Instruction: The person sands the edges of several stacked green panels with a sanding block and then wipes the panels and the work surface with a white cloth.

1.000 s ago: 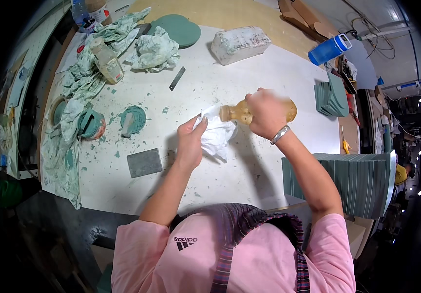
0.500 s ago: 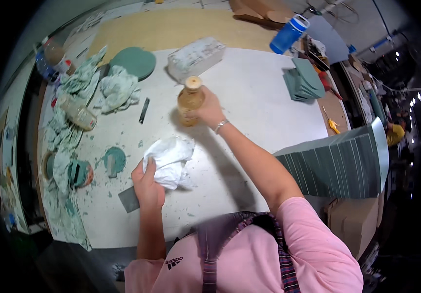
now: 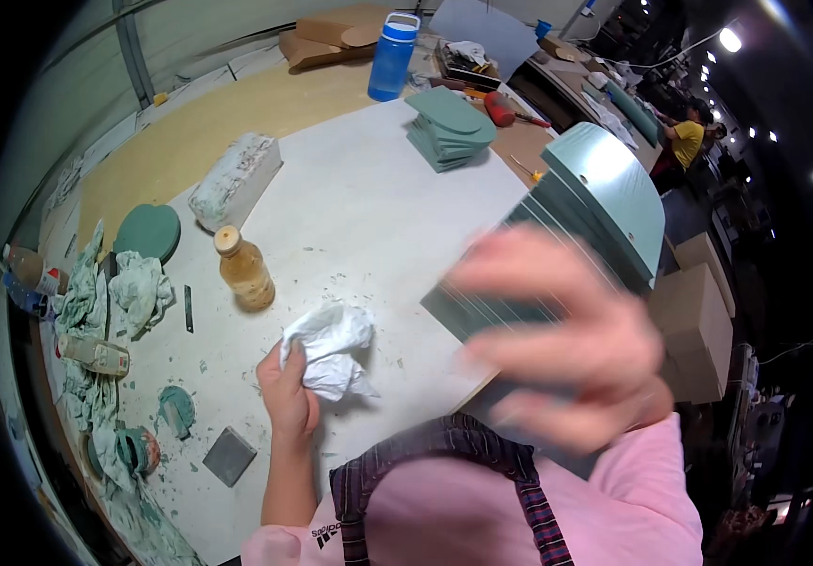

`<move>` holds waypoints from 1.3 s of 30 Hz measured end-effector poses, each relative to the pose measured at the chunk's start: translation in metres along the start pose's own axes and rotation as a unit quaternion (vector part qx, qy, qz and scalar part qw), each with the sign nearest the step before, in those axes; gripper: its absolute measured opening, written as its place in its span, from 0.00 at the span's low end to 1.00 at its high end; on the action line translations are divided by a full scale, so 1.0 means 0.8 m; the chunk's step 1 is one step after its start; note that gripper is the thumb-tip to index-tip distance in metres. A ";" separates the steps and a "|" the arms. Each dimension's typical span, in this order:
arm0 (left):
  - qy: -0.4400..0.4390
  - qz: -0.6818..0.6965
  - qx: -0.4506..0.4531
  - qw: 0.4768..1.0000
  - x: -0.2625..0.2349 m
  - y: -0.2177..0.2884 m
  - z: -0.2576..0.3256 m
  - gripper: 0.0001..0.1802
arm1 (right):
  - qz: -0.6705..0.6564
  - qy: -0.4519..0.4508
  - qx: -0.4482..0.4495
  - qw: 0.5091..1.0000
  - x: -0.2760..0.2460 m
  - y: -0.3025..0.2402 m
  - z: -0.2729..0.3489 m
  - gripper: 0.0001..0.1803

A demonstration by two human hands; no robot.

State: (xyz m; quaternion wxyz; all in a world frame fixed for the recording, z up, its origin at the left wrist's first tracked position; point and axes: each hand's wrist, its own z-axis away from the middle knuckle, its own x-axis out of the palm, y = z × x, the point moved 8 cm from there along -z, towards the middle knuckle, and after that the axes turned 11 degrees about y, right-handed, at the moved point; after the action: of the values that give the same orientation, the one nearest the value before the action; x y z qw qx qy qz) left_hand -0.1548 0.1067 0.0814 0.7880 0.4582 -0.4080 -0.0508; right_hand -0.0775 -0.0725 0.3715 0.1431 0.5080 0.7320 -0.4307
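My left hand (image 3: pixel 290 396) grips a crumpled white cloth (image 3: pixel 328 347) and rests it on the white worktable (image 3: pixel 369 208). My right hand (image 3: pixel 572 344) is raised close to the camera, blurred, fingers spread, holding nothing. A small bottle of amber liquid with a tan cap (image 3: pixel 244 271) stands upright on the table, just beyond the cloth and free of both hands. Behind my right hand stands a row of pale green panels on edge (image 3: pixel 586 203).
A grey-white block (image 3: pixel 235 179) and a round green disc (image 3: pixel 147 232) lie at the far left. Stained rags (image 3: pixel 95 311), a small grey square (image 3: pixel 229 456) and green-smeared lids (image 3: pixel 176 407) are near the left edge. A stack of green pieces (image 3: pixel 449 127) and a blue bottle (image 3: pixel 393 57) sit farther back.
My right hand has let go of the amber bottle, which now stands on the table, and has lifted toward the camera. The view has swung right. My left hand still holds the cloth.
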 end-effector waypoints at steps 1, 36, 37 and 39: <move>-0.002 -0.003 -0.002 1.000 0.015 -0.006 -0.001 0.16 | 0.038 0.055 0.007 0.998 -0.047 0.016 0.005 0.22; -0.176 -0.133 0.575 0.788 0.342 0.056 0.033 0.22 | 0.320 0.007 0.294 0.901 -0.217 0.268 0.057 0.28; -0.209 -0.138 0.617 0.746 0.353 0.062 0.057 0.21 | 0.318 0.002 0.301 0.899 -0.219 0.268 0.058 0.28; -0.247 -0.175 0.659 0.689 0.367 0.053 0.065 0.19 | 0.329 -0.001 0.305 0.894 -0.221 0.268 0.059 0.28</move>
State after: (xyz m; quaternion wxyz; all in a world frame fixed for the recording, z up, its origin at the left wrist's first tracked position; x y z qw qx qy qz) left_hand -0.0090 -0.0378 0.3021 0.1310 0.8937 -0.4289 -0.0176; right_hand 0.1758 -0.1949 0.3541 0.1152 0.7385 0.3554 -0.5613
